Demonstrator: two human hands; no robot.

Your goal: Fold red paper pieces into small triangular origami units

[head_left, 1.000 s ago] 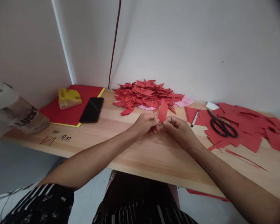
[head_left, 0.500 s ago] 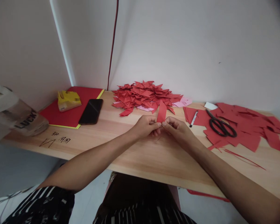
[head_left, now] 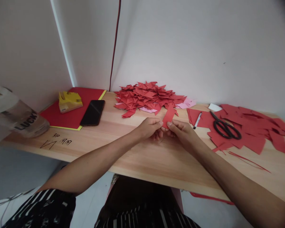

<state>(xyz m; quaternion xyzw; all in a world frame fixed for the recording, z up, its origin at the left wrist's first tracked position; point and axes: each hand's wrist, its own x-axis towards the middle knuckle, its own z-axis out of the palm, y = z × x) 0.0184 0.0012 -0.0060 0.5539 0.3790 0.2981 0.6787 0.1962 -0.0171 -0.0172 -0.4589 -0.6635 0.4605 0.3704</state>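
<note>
A narrow red paper strip is pinched at its near end between my two hands, above the wooden table. My left hand grips its left corner with thumb and fingers. At the right corner, the thumb of my right hand presses on the paper, its fingers curled beneath. The strip's far end points away from me, tilted slightly to the right. Just beyond it lies a heap of folded red paper pieces, with a few pink ones at its edges.
On the right, black scissors and a marker pen rest on loose red paper sheets. Thin red offcuts lie nearer. To the left are a black phone, a yellow packet on red sheets, and a bottle.
The paper strip has swung its far end to the right and lies lower. My right hand has shifted slightly, its thumb now further onto the paper. Both hands still hold it.
</note>
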